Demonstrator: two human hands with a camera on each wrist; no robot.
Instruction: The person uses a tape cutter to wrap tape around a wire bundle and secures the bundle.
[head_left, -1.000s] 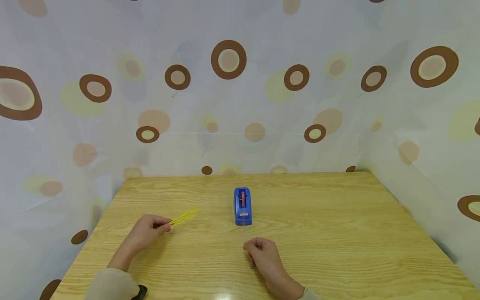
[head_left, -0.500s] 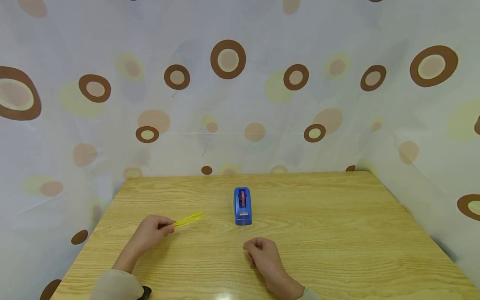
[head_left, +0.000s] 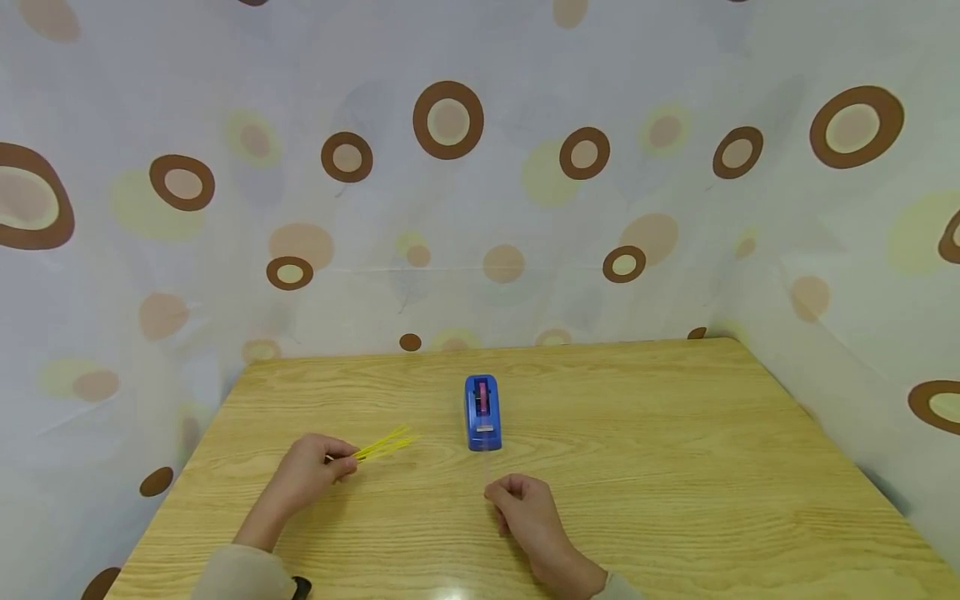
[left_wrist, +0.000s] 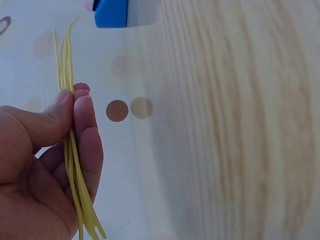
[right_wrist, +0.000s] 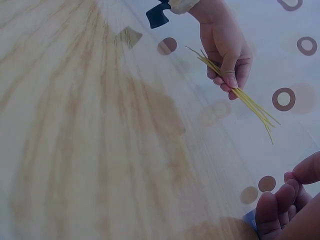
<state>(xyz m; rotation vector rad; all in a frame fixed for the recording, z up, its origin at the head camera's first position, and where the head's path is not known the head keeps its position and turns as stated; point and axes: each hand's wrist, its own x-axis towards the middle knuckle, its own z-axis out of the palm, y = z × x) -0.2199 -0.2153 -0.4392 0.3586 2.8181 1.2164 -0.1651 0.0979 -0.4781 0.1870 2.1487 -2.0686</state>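
Observation:
My left hand (head_left: 307, 473) pinches a loose bundle of thin yellow strands (head_left: 384, 446) between thumb and fingers, above the table left of centre. In the left wrist view, the strands (left_wrist: 77, 175) run past the thumb, with ends sticking out on both sides of the grip. A blue tape dispenser (head_left: 484, 442) with a pink-cored roll stands in the middle of the table. From its front, a faint clear strip of tape (head_left: 486, 465) stretches toward me. Its near end is pinched by my right hand (head_left: 531, 512), whose fingers (right_wrist: 267, 215) are curled in the right wrist view.
A wood-grain table (head_left: 675, 467) carries all of this. Behind it and along both sides hangs a pale sheet (head_left: 480, 208) printed with brown rings and dots. A dark band (head_left: 302, 587) shows by the left sleeve (head_left: 243, 575).
My left hand has shifted slightly right, bringing the strands nearer the dispenser and turning them a little. My right hand has held still on the tape. The head view has shifted slightly.

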